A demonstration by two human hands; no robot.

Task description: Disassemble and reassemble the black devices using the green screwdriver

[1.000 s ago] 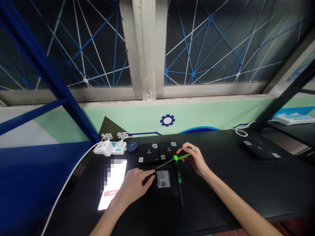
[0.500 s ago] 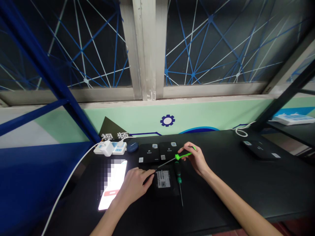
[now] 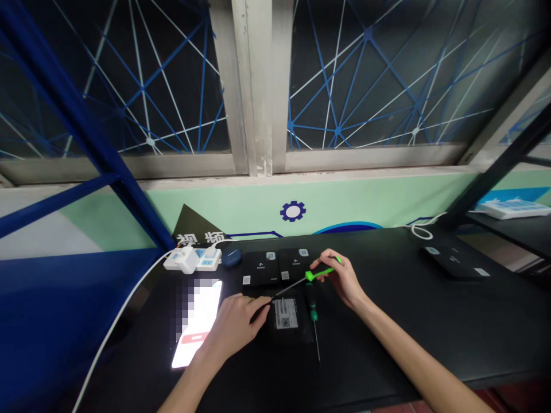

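My right hand (image 3: 340,278) is closed around the black and bright green handle of a screwdriver (image 3: 323,270). Its thin shaft slants down to the left, and the tip meets the upper left corner of a flat black box (image 3: 305,335) bearing a white printed label (image 3: 286,313). At that same corner rests my left hand (image 3: 241,318), index finger stretched out and thumb apart, fingertips beside the screwdriver tip. Whether a small screw is there cannot be made out. A second screwdriver (image 3: 312,307), dark with a green collar, lies along the box's right side.
Behind the labelled box lie two similar black boxes (image 3: 260,268) and a round dark blue case (image 3: 232,258). A lit phone (image 3: 202,321) lies left of my left hand, near a white power strip (image 3: 210,261). Another black device (image 3: 456,263) is far right on the black table (image 3: 413,321).
The screwdriver in my right hand has shifted slightly left and down, bringing its tip closer to the box's corner. My left hand has stayed in place.
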